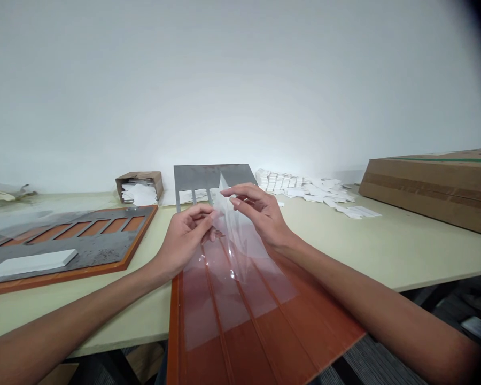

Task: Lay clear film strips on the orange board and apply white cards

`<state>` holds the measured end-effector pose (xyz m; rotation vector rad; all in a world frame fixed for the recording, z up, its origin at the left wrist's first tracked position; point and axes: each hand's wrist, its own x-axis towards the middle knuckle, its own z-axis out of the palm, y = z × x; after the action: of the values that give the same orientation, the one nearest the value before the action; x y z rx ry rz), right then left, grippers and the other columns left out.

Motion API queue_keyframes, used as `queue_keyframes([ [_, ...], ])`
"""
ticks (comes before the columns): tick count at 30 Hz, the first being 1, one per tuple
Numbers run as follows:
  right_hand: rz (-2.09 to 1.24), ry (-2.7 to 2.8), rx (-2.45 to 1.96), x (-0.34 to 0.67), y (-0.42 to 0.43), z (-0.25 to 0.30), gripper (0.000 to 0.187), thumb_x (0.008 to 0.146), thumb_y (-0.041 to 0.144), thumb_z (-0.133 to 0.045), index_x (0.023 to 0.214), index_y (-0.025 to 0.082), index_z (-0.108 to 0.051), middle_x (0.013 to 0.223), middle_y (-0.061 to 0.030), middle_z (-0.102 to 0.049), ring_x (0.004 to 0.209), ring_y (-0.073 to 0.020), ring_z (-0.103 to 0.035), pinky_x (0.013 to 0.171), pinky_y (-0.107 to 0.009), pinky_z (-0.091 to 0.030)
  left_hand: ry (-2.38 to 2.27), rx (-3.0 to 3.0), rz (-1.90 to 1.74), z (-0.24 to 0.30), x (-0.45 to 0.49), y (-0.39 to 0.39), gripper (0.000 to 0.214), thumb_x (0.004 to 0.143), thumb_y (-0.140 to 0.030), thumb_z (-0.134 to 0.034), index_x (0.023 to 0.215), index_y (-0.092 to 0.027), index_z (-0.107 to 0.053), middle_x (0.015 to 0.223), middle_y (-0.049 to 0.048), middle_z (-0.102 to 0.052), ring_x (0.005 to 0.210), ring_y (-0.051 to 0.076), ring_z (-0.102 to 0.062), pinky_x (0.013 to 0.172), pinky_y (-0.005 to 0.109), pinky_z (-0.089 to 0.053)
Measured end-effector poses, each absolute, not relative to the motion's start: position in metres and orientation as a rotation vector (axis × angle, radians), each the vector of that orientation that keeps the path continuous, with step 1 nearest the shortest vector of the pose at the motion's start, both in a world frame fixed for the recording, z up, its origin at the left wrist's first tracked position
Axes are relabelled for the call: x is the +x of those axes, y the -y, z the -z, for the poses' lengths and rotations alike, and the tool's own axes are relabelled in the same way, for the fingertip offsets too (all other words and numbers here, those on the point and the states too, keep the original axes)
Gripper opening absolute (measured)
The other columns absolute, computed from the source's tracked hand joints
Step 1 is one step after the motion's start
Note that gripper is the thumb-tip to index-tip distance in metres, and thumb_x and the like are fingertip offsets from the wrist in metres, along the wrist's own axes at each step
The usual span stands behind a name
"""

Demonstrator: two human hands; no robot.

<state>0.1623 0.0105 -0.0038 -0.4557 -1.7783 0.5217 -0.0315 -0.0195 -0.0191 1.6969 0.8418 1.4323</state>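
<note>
A clear plastic film (234,256) rises from a reddish-brown grooved board (260,353) at the table's front edge, and its lower part lies flat on the board. My left hand (184,240) pinches the film's left edge between thumb and fingers. My right hand (260,211) grips the film's upper part a little higher, and the two hands stand close together. Behind both hands stands a grey slotted metal plate (212,177), partly hidden by my fingers.
On the cream table (388,251), a brown-framed grey slotted board (68,246) with a white block (30,263) lies left. A small carton of white papers (139,187) stands behind it. Loose white paper pieces (308,190) lie back right, beside a large cardboard box (428,190).
</note>
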Motion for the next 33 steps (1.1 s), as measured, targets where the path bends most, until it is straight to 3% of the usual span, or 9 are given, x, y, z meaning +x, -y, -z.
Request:
queue_keyframes([
  [6, -0.349, 1.837, -0.515, 0.160, -0.011, 0.005, 0.008, 0.088, 0.029, -0.073, 0.094, 0.027, -0.077, 0.095, -0.0016, -0.072, 0.077, -0.0144, -0.063, 0.069, -0.031, -0.052, -0.844, 1.776, -1.430, 0.021, -0.033, 0.019, 0.023, 0.093, -0.042, -0.069, 0.095, -0.020, -0.074, 0.064, -0.0021, -0.059, 0.059, 0.011, -0.054, 0.061, 0.021, -0.045],
  [11, -0.379, 1.821, -0.567, 0.162, -0.009, 0.002, 0.008, 0.087, 0.029, -0.073, 0.091, 0.024, -0.077, 0.088, -0.0021, -0.074, 0.079, -0.0161, -0.068, 0.070, -0.031, -0.056, -0.843, 1.894, -1.356, 0.023, -0.034, 0.020, 0.025, 0.099, -0.042, -0.059, 0.109, -0.023, -0.072, 0.073, -0.0001, -0.061, 0.070, 0.014, -0.057, 0.072, 0.026, -0.048],
  [18, -0.210, 1.897, -0.530, 0.164, -0.004, -0.004, 0.008, 0.087, 0.025, -0.073, 0.084, 0.023, -0.080, 0.081, -0.0015, -0.076, 0.073, -0.0152, -0.068, 0.066, -0.030, -0.055, -0.840, 1.972, -1.333, 0.026, -0.035, 0.022, 0.026, 0.102, -0.041, -0.054, 0.113, -0.024, -0.070, 0.078, 0.0004, -0.061, 0.076, 0.017, -0.057, 0.080, 0.029, -0.048],
  [27, -0.107, 1.944, -0.523, 0.162, 0.003, -0.008, 0.012, 0.088, 0.025, -0.069, 0.087, 0.024, -0.080, 0.083, -0.0008, -0.077, 0.070, -0.0142, -0.067, 0.066, -0.030, -0.056, -0.900, 2.081, -1.345, 0.024, -0.034, 0.024, 0.025, 0.104, -0.040, -0.049, 0.095, -0.022, -0.065, 0.074, -0.0005, -0.057, 0.072, 0.016, -0.055, 0.075, 0.028, -0.045],
  [33, -0.111, 1.972, -0.576, 0.161, 0.006, -0.012, 0.012, 0.089, 0.027, -0.069, 0.085, 0.022, -0.080, 0.081, -0.0010, -0.076, 0.070, -0.0143, -0.067, 0.066, -0.030, -0.054, -0.973, 2.217, -1.364, 0.020, -0.034, 0.029, 0.025, 0.104, -0.037, -0.046, 0.098, -0.021, -0.065, 0.071, -0.0015, -0.055, 0.069, 0.016, -0.054, 0.070, 0.027, -0.041],
])
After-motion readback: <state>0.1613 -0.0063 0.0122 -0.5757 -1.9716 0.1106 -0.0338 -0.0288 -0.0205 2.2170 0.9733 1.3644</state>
